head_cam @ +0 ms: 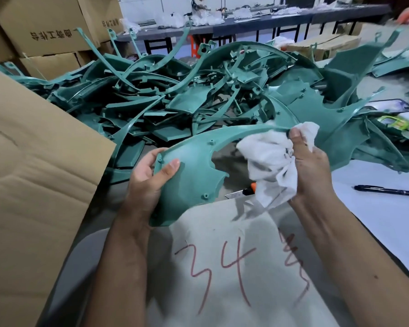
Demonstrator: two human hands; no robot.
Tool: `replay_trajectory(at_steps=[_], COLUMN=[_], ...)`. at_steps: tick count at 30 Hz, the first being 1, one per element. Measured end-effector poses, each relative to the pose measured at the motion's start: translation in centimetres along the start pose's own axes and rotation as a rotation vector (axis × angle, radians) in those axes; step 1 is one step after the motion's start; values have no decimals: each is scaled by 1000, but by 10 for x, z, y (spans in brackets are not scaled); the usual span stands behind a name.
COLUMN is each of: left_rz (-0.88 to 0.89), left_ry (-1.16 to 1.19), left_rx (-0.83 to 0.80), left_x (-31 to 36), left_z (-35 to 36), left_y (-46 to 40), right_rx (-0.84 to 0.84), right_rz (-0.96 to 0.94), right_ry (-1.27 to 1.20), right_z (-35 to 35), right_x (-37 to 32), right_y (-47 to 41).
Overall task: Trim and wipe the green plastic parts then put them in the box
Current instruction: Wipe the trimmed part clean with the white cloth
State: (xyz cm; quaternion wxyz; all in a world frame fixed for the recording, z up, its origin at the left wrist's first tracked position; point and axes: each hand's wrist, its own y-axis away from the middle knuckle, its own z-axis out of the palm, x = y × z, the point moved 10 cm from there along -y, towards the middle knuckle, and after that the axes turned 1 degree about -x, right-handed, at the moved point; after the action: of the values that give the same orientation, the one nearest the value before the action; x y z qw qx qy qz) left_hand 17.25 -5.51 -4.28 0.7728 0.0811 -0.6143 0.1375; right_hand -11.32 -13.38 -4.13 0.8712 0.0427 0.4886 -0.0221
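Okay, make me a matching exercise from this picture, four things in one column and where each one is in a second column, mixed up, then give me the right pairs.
Things:
1. curved green plastic part
2. crumpled white cloth
3. black pen
4. orange-handled utility knife

Places:
A. lying on the white sheet at the right
B. gripped at its wide end by the left hand
C. on the table, partly hidden under the cloth
D. bunched in the right hand, pressed on the part's thin arc

Pairs: 1-B, 2-D, 3-A, 4-C
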Motion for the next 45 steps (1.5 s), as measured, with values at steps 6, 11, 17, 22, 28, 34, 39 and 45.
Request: replay_trajectory(at_steps=[6,11,17,22,28,34,39,45], left_rz=[80,22,-51,-24,-2,153,278,220], left_ry=[61,41,-36,-60,108,112,-20,114], left_rx=[41,18,-22,-55,-2,194,215,274], left_x=[3,-9,-26,-22,-23,-9,5,-13], left_z=[-3,21,35,30,36,9,6,17], left_y=[-1,-3,-9,-9,-6,-10,-7,-1], right_rx=[180,-159,-524,-512,-179,-363,-401,-258], right_rz=[52,291,169,85,116,233,67,31], right_ry=[185,-163,-71,108,590,-73,36,42], right_z=[-13,40,69,66,38,67,74,62], right_x=[13,49,38,36,33,49,41,47], right_y=[-1,22,37,32,20,44,49,45])
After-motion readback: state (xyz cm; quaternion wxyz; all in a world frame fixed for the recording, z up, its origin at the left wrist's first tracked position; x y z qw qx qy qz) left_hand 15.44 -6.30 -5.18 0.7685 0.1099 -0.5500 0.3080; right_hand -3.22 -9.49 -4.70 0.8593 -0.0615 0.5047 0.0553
